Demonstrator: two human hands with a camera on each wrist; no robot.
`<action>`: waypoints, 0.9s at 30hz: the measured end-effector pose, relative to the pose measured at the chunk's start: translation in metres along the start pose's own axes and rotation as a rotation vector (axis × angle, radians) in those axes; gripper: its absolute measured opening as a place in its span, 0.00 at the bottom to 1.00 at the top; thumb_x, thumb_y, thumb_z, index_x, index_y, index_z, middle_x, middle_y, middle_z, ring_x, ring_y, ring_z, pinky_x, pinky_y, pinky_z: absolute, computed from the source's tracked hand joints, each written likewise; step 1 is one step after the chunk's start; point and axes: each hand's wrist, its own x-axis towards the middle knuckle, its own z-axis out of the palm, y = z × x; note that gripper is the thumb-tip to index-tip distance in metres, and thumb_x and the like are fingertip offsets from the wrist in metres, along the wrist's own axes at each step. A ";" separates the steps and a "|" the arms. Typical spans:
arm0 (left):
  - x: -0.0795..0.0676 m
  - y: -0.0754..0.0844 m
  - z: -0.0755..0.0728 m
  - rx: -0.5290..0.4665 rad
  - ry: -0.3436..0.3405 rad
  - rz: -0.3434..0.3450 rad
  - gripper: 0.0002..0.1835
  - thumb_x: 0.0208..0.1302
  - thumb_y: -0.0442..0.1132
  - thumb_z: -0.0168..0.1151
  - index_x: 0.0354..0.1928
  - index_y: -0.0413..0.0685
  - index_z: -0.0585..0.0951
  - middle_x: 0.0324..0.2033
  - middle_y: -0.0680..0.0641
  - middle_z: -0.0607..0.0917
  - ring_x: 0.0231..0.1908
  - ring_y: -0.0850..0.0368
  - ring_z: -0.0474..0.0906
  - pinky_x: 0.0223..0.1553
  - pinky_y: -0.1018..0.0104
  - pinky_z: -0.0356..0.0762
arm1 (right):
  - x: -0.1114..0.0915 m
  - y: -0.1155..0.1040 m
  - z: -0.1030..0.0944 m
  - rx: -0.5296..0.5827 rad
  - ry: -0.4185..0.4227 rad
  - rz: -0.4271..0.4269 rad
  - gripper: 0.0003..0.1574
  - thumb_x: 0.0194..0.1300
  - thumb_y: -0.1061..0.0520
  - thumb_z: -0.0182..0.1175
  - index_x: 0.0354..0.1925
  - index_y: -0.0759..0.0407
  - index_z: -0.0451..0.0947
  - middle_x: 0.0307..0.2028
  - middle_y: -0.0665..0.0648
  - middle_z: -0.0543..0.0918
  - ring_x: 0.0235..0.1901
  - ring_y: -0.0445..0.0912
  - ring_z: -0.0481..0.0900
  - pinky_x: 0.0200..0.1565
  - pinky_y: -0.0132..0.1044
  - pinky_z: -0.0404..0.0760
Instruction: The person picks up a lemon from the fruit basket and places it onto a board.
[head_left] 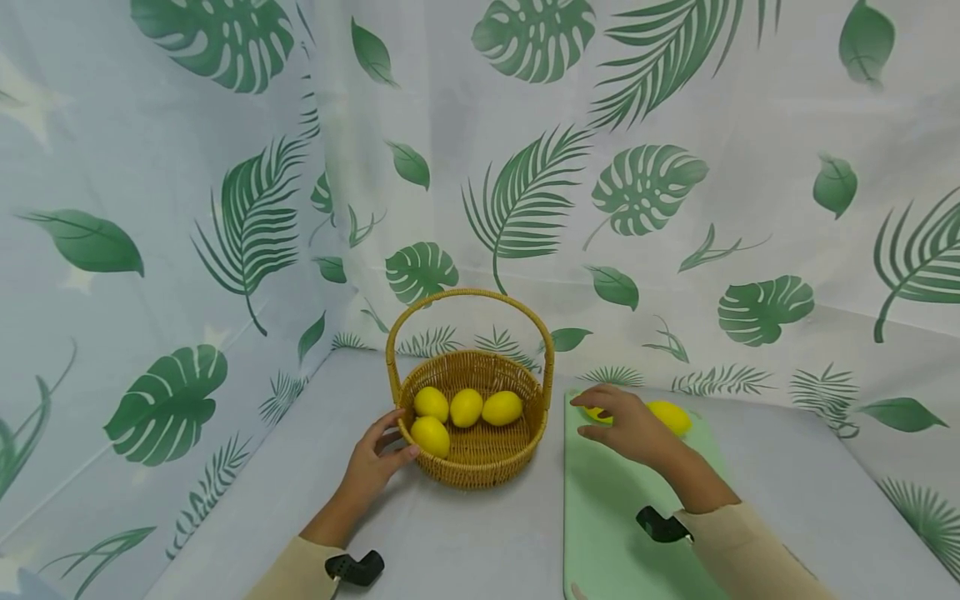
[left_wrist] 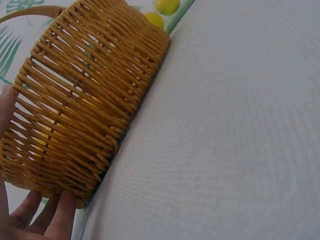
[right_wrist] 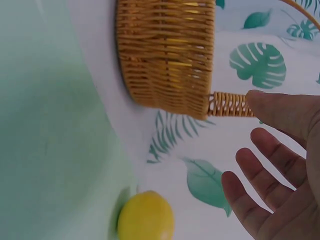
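Observation:
A woven wicker basket (head_left: 480, 477) with a tall arched handle stands on the table, holding several yellow lemons (head_left: 467, 408). My left hand (head_left: 378, 458) holds the basket's left side, thumb toward the front and fingers along the outer wall. In the left wrist view, fingertips (left_wrist: 62, 210) touch the wicker weave. Over the far part of a pale green cutting board (head_left: 600, 508) hovers my right hand (head_left: 626, 425), fingers apart and relaxed with nothing between them. It partly hides one lemon (head_left: 597, 413); another lemon (head_left: 670, 417) lies just right of it on the board.
A curtain (head_left: 525, 108) printed with green leaves hangs behind and to the left of the white table (head_left: 480, 550). The basket's arched handle (head_left: 471, 292) rises in front of it. The board lies right of the basket, with a narrow strip of table between them.

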 end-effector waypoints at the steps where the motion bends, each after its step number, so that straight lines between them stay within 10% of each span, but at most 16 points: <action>1: 0.000 0.000 0.000 0.000 0.000 0.000 0.38 0.60 0.39 0.70 0.71 0.44 0.66 0.69 0.42 0.63 0.63 0.40 0.65 0.54 0.53 0.75 | 0.001 -0.001 0.001 0.003 -0.002 -0.001 0.23 0.60 0.57 0.70 0.54 0.51 0.80 0.52 0.49 0.78 0.49 0.49 0.77 0.49 0.49 0.80; 27: 0.001 -0.002 -0.001 0.003 0.001 0.007 0.37 0.61 0.39 0.70 0.71 0.45 0.66 0.69 0.42 0.63 0.63 0.40 0.66 0.53 0.55 0.76 | 0.022 -0.034 0.034 0.039 -0.035 -0.075 0.27 0.61 0.58 0.69 0.58 0.50 0.78 0.53 0.51 0.79 0.51 0.50 0.77 0.48 0.44 0.80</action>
